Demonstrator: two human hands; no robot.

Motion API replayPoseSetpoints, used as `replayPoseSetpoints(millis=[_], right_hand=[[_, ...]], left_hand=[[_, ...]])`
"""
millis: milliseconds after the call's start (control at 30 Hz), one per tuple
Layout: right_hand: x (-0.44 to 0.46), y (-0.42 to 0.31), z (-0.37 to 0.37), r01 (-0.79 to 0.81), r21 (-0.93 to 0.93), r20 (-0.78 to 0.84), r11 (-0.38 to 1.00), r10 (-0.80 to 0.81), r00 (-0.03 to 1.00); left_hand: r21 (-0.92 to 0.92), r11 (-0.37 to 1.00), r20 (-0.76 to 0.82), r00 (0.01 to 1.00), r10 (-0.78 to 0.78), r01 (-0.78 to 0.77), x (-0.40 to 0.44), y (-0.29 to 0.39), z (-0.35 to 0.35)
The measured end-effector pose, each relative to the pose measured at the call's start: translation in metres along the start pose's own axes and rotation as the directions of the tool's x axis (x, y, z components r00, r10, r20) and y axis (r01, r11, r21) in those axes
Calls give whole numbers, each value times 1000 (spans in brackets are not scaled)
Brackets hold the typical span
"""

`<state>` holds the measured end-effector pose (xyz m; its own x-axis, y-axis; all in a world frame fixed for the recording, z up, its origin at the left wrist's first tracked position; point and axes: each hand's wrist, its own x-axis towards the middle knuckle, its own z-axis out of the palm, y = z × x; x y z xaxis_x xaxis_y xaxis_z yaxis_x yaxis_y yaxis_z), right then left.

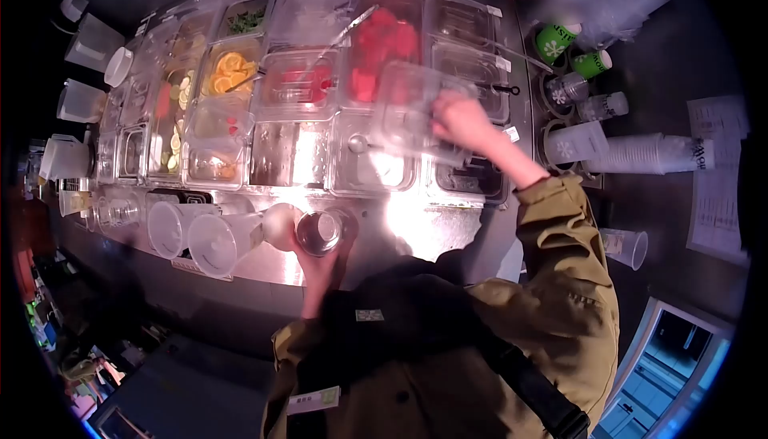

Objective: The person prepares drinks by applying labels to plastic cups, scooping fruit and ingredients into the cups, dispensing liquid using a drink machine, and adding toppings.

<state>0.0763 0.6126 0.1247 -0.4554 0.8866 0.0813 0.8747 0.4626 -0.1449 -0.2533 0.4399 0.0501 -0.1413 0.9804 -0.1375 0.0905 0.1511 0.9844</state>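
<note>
My left hand [318,267] is wrapped round a clear cup [318,231] at the counter's front edge, its round mouth facing up. Farther forward and to the right, my right hand [464,123] grips a clear plastic lid [412,103], somewhat blurred, tilted over the food bins. Just left of the lid lies a bin of red fruit pieces [384,35] with a long metal utensil across its corner. Below the lid is a clear bin with pale contents [376,163]. Dark contents fill the bin [460,179] under my right wrist.
Large translucent jugs [216,243] stand left of my left hand. Orange slices [230,73] and green leaves [246,19] sit in bins farther left. Stacked clear cups [640,153] and green cups [554,43] are on the right. A clear cup [628,247] lies near my right sleeve.
</note>
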Motion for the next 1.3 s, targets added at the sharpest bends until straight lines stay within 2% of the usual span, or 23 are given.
replayPoseSetpoints(millis=[33, 300, 333, 433, 500, 567, 600, 700, 767, 800, 833, 867, 900, 933, 967, 1033, 1067, 1100, 1133, 1167, 1200, 1233, 1300], right_hand=[[0, 15, 2, -48, 17, -83, 999, 50, 995], [30, 45, 11, -131, -37, -162, 991, 123, 979], [30, 38, 7, -127, -21, -144, 992, 122, 982], [23, 5, 13, 102, 9, -53, 995, -102, 993], [14, -28, 27, 178, -11, -123, 984, -178, 976], [14, -51, 34, 215, -11, -3, 977, -215, 977], [13, -60, 40, 175, 3, 41, 985, -175, 984], [-1, -81, 34, 163, 70, -74, 984, -157, 985], [-31, -108, 21, 118, 264, -171, 957, -74, 983], [-48, -130, 1, 99, 420, -7, 902, -106, 994], [-69, -153, -4, -91, 605, 228, 791, -63, 972], [-98, -168, 19, -80, 774, 242, 628, -175, 954], [-126, -186, 25, -7, 812, 238, 583, -320, 917], [-148, -206, 13, -131, 873, 323, 469, -356, 877], [-172, -226, 40, -289, 868, 423, 403, -298, 856], [-199, -255, 87, -729, 685, 726, 11, -98, 681], [-207, -270, 115, -747, 626, 769, -222, 17, 639], [-211, -284, 150, -697, 560, 811, -447, 121, 573], [-207, -300, 168, -555, 539, 817, -634, 234, 527], [-193, -314, 176, -328, 539, 799, -776, 348, 491], [-177, -327, 180, -90, 535, 774, -840, 444, 451], [-158, -341, 180, 119, 520, 744, -846, 516, 424], [-135, -367, 194, 414, 460, 637, -786, 616, 463]], left_hand=[[3, 1000, 13, 1000, -4, 4, 1, 5, 1], [-24, 999, 13, 999, 47, -47, 7, -6, 2], [-21, 999, 10, 999, 39, -39, 7, -7, 2], [23, 998, 12, 999, 52, -52, 6, -3, 1], [27, 998, 4, 998, 64, -64, 5, 6, 5], [3, 998, -16, 998, 68, -68, 4, 20, 11], [1, 998, -20, 998, 67, -67, 4, 18, 12], [-28, 997, -23, 997, 74, -75, 5, 8, 10], [-105, 991, -40, 996, 84, -88, 5, 6, 12], [-163, 985, -33, 998, 60, -65, 3, 11, 10], [-71, 994, -47, 996, 79, -83, -3, 18, 9], [25, 995, -58, 994, 97, -96, -11, 27, 8], [128, 986, -63, 992, 111, -103, -19, 30, 5], [178, 976, -111, 983, 147, -126, -30, 17, -2], [195, 971, -125, 979, 164, -138, -43, 7, -11], [227, 960, -131, 971, 199, -166, -68, -2, -31], [230, 949, -150, 955, 256, -218, -77, -3, -40], [203, 953, -139, 957, 256, -225, -82, -1, -47], [171, 956, -118, 959, 259, -237, -84, 2, -54], [136, 958, -89, 961, 264, -251, -84, 2, -64], [222, 901, -59, 917, 394, -373, -79, -16, -76], [132, 945, -48, 950, 308, -300, -77, -16, -86], [-25, 952, 0, 952, 306, -306, -74, -37, -116]])
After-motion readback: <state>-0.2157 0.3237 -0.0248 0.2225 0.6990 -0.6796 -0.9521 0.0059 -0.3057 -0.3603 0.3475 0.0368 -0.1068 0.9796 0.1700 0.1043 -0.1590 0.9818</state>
